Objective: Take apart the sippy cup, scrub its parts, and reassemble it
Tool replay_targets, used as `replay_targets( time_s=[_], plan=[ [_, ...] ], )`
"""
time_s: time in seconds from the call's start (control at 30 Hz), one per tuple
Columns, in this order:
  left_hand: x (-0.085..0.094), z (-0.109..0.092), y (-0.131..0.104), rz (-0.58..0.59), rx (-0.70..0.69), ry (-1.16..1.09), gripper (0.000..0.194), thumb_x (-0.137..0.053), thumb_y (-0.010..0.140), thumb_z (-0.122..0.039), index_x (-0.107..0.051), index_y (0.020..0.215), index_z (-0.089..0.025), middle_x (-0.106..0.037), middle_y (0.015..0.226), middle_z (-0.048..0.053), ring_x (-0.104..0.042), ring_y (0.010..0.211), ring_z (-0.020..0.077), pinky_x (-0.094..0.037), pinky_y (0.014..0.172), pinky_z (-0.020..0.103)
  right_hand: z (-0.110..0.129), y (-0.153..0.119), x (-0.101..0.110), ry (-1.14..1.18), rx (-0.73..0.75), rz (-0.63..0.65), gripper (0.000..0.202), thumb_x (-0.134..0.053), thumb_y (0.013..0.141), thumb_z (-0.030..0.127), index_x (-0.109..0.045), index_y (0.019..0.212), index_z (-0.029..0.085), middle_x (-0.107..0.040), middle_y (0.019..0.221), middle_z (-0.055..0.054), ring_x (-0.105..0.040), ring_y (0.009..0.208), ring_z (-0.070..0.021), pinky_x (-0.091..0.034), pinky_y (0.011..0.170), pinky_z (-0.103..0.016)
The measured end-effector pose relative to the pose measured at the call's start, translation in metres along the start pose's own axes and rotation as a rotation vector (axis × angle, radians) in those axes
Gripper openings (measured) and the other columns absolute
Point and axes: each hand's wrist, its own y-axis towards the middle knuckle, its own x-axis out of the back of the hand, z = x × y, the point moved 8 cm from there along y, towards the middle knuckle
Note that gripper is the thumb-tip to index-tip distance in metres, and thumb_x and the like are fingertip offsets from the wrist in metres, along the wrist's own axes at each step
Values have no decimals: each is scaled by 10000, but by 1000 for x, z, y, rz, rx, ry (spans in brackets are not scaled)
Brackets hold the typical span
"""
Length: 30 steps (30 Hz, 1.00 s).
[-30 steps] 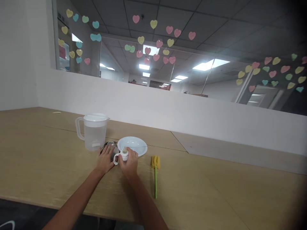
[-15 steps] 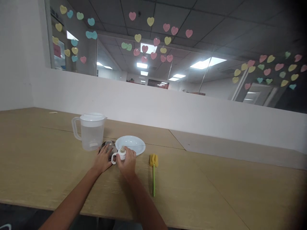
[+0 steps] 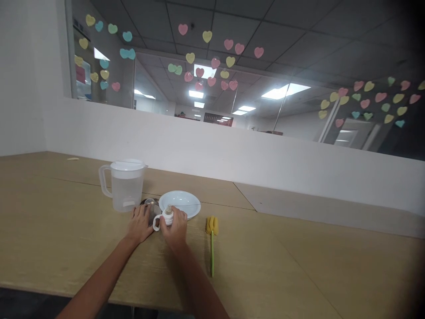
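Observation:
My right hand (image 3: 175, 227) is closed around a white baby bottle top (image 3: 168, 217) with a loop handle on its left side and a beige nipple pointing up. The hand is just in front of a pale round dish (image 3: 194, 213). My left hand (image 3: 140, 225) lies with fingers spread on the near left part of a dark, shiny round object (image 3: 154, 210), partly hidden by the hand. On that object sits a small clear cap-like piece (image 3: 149, 201). A clear lidded pitcher (image 3: 126, 190) stands just behind my left hand.
A yellow flower with a green stem (image 3: 212, 235) lies on the wooden table (image 3: 282, 266) to the right of my hands. A small pale flat piece (image 3: 73, 158) rests at the far left. Behind the table rises a white wall (image 3: 199, 139) below a window with heart-shaped notes.
My left hand has drawn slightly back toward me and left, showing more of the dark shiny object. The right hand keeps its hold on the bottle top. The view has tilted slightly.

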Motion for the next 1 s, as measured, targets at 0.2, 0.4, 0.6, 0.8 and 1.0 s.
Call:
replay_targets(
  time_s=[0.2, 0.4, 0.6, 0.8, 1.0],
  plan=[
    [-12, 3, 1, 46, -18, -11, 636, -438, 818, -465, -409, 1349, -117, -401, 1404, 163, -338, 1298, 327, -170, 1075, 547, -1, 0, 1, 7, -5, 3, 319, -526, 789, 311, -541, 1043, 118, -637, 920, -111, -563, 854, -250, -402, 801, -399],
    [4, -1, 1, -26, -25, 14, 615, -433, 820, -481, -471, 1297, -95, -515, 1251, 187, -430, 1186, 327, -219, 1052, 529, -1, 0, 0, 10, -11, 2, 322, -525, 793, 311, -543, 1047, 114, -637, 931, -112, -561, 862, -250, -395, 809, -397],
    [15, 4, -2, -117, 56, -4, 537, -455, 819, -485, -553, 1184, -103, -533, 1168, 197, -478, 1113, 343, -288, 1001, 533, 1, 0, 1, 32, -10, -7, 309, -522, 801, 313, -546, 1042, 121, -638, 933, -104, -554, 857, -246, -387, 799, -385],
    [37, 8, 0, -284, 98, -175, 377, -371, 906, -377, -501, 1152, -122, -594, 1111, 152, -556, 1044, 282, -383, 957, 488, 1, -2, 1, 24, 4, -15, 301, -498, 834, 345, -547, 1034, 125, -636, 942, -110, -551, 853, -244, -386, 792, -387],
    [83, -38, -19, -596, -274, -517, 445, -340, 931, -219, -294, 1366, -138, -447, 1333, 178, -419, 1262, 245, -402, 1003, 429, 7, -1, 8, 27, 62, -24, 491, -477, 841, 374, -434, 1236, 86, -591, 1089, -160, -534, 969, -273, -377, 863, -445]
  ],
)
